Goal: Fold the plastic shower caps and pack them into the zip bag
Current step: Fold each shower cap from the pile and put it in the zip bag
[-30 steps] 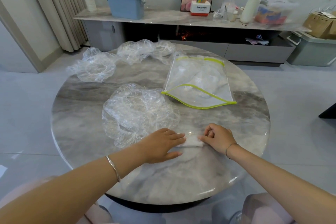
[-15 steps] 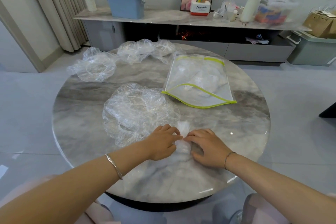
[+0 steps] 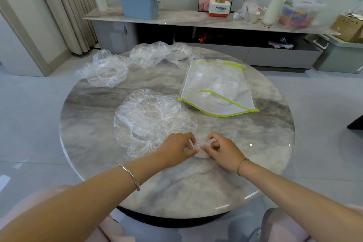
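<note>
A small folded clear shower cap (image 3: 202,147) lies on the round marble table (image 3: 255,143) near its front. My left hand (image 3: 176,148) pinches its left side and my right hand (image 3: 222,148) pinches its right side, fingers curled. An unfolded clear shower cap (image 3: 151,120) lies just left of and behind my left hand. Further back, another shower cap (image 3: 106,70) sits at the far left, and a bunch of shower caps (image 3: 159,53) lies at the far edge. The clear zip bag (image 3: 218,88) with a lime-green rim lies back right, its mouth open towards me, with folded caps inside.
Behind the table runs a long low cabinet (image 3: 196,19) carrying a blue lidded bin (image 3: 138,3), stacked cups, a white roll and boxes. Curtains hang at the back left. A grey storage bin (image 3: 337,55) stands on the floor at the right.
The folded strip has been folded over again into a smaller packet. My right hand moved left to meet my left hand, and both now pinch the packet between them.
</note>
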A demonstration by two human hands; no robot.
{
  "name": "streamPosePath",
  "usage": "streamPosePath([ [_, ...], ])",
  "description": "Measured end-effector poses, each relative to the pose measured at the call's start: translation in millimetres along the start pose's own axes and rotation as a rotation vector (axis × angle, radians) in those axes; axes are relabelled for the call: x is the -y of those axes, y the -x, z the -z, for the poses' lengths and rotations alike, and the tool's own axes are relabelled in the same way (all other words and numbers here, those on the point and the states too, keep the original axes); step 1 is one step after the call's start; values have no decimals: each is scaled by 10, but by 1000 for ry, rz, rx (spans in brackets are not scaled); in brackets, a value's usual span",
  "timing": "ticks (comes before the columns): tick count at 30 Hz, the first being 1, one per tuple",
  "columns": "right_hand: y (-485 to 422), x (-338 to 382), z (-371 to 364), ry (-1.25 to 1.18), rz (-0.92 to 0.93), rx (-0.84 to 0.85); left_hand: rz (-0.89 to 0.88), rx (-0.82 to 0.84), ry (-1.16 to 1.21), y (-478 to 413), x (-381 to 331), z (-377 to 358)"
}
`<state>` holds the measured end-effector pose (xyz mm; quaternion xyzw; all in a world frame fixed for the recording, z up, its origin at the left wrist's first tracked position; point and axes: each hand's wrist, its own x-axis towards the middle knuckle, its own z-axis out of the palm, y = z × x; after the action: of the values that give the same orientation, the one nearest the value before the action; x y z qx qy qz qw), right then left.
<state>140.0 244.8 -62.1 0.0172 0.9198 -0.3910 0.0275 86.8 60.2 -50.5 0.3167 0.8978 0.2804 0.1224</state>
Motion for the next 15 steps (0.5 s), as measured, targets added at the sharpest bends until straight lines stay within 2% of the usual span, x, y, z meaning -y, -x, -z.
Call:
streamPosePath([
  [6,-69,25,-68,-123,-195,0,139,-8,133,-17,10,-55],
  [9,-130,42,-61,-105,-236,-2,137,-34,16,-37,-5,-28],
  [12,-179,73,-38,-199,-308,18,65,-169,-183,-66,-26,77],
  [15,-224,108,55,-426,-395,-13,12,-351,-159,-190,9,261],
])
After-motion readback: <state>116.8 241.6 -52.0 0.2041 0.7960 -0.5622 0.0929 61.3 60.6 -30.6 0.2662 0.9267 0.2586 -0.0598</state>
